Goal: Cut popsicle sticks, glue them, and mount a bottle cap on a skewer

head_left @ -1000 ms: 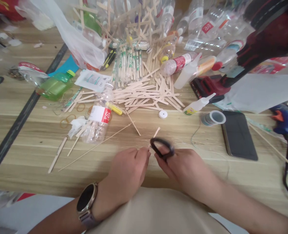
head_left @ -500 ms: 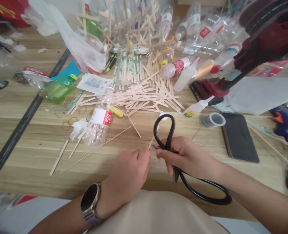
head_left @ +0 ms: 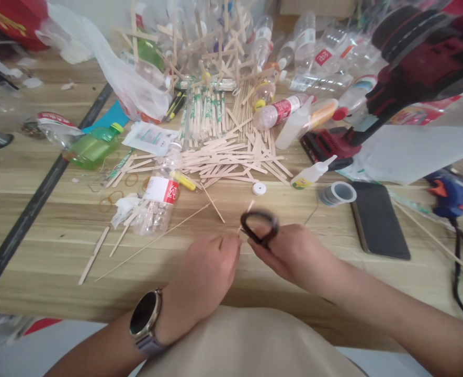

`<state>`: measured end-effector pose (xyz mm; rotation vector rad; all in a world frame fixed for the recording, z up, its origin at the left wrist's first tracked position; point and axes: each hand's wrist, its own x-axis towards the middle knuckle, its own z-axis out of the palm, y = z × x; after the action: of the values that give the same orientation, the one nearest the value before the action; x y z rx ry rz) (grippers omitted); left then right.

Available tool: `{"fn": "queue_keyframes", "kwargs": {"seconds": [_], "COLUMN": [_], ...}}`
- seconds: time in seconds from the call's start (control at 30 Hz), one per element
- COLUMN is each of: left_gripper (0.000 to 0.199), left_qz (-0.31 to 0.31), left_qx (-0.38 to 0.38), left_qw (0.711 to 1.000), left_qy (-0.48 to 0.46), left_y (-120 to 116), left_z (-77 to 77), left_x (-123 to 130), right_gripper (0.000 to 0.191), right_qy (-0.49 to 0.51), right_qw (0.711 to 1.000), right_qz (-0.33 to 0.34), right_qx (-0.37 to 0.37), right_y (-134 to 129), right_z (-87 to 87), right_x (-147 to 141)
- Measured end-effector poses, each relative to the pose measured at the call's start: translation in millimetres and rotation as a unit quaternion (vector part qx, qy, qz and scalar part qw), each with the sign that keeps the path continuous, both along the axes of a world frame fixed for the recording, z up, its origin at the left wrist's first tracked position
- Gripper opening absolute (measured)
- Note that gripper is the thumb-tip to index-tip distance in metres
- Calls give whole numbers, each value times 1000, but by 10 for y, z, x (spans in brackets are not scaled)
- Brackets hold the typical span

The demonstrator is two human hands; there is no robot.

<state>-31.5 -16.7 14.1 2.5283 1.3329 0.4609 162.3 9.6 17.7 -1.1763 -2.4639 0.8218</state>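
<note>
My left hand (head_left: 210,269), with a watch on the wrist, is closed around a thin wooden stick (head_left: 250,206) whose tip points away from me. Close to its right, my right hand (head_left: 290,256) grips black-handled scissors (head_left: 259,226). One handle loop shows above the fingers, blurred; the blades are mostly hidden between the hands. Ahead of my hands lies a white bottle cap (head_left: 259,188). To the left are a clear plastic bottle (head_left: 156,201) on its side, a long thin skewer (head_left: 153,241) and a flat craft stick (head_left: 93,255).
A pile of craft sticks (head_left: 231,157) spreads across the table's middle, with plastic bottles behind. On the right are a glue bottle (head_left: 313,173), a wire spool (head_left: 337,193), a phone (head_left: 380,220), a red power tool (head_left: 333,146) and a blue glue gun (head_left: 453,193).
My right hand has turned the scissors; the upper loop tips left and lower, and the other loop is now out of sight. My left hand stays almost in place.
</note>
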Motion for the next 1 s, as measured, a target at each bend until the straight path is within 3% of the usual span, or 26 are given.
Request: {"fn": "queue_keyframes", "kwargs": {"seconds": [0.07,0.13,0.3,0.43,0.53,0.7,0.87,1.0], "left_gripper": [24,24,26,21,21,27,22,28], "left_qz": [-8,-9,4,5,10,4,16,13], "left_qx": [-10,4,26,-28,-21,35,-45,13], "left_qw": [1000,1000,1000,999,999,999,998,999], "left_qy": [1,8,12,-15,-24,1,-33,-32], "left_y": [9,14,10,11,12,9,-5,-18], "left_z": [-4,-6,-8,-7,-6,-9,5,9], "left_x": [4,9,-1,-34,-43,-41,-63,-53], "right_gripper": [42,44,60,44,44,58,41,54], "right_qy": [-13,-6,32,3,1,52,7,3], "right_qw": [999,999,995,999,998,991,999,1000], "right_qz": [-5,-16,-2,-5,1,-19,-21,-2], "right_qx": [47,36,-92,40,67,-123,33,-4], "right_y": [-17,-25,2,15,8,-3,2,-12], "right_z": [-32,-27,52,-6,-27,56,20,39], "right_x": [2,-10,-47,-20,-20,-75,-61,-65]}}
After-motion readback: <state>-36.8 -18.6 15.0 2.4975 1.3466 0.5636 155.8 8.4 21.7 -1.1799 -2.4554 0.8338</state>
